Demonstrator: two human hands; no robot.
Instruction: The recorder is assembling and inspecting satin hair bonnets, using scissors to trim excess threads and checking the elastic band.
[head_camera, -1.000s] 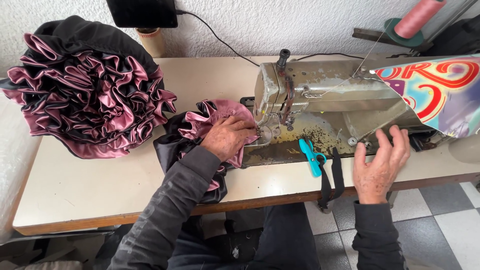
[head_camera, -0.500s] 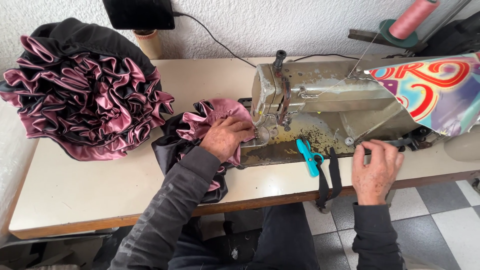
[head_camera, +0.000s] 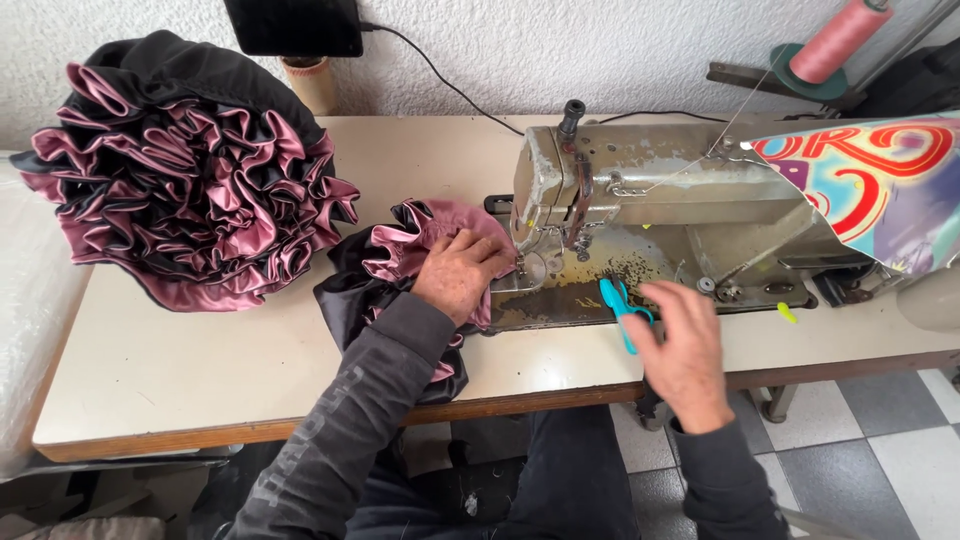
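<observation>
My left hand (head_camera: 460, 275) lies flat on a pink and black satin ruffled piece (head_camera: 385, 255), pressing it against the needle area of an old beige sewing machine (head_camera: 650, 185). Blue thread snips (head_camera: 620, 305) lie on the machine bed. Over the bed's front edge, my right hand (head_camera: 685, 355) has its fingers apart, with thumb and fingertips right at the snips. I cannot tell whether they touch them. Both arms wear dark grey sleeves.
A big heap of pink and black ruffled satin (head_camera: 190, 190) fills the left of the cream table (head_camera: 200, 350). A pink thread cone (head_camera: 835, 40) stands back right. A colourful cover (head_camera: 880, 190) drapes the machine's right end. A dark screen (head_camera: 293, 25) leans on the wall.
My right hand has moved left along the table's front edge, from the machine's right part to the blue snips. The left hand stays on the satin piece.
</observation>
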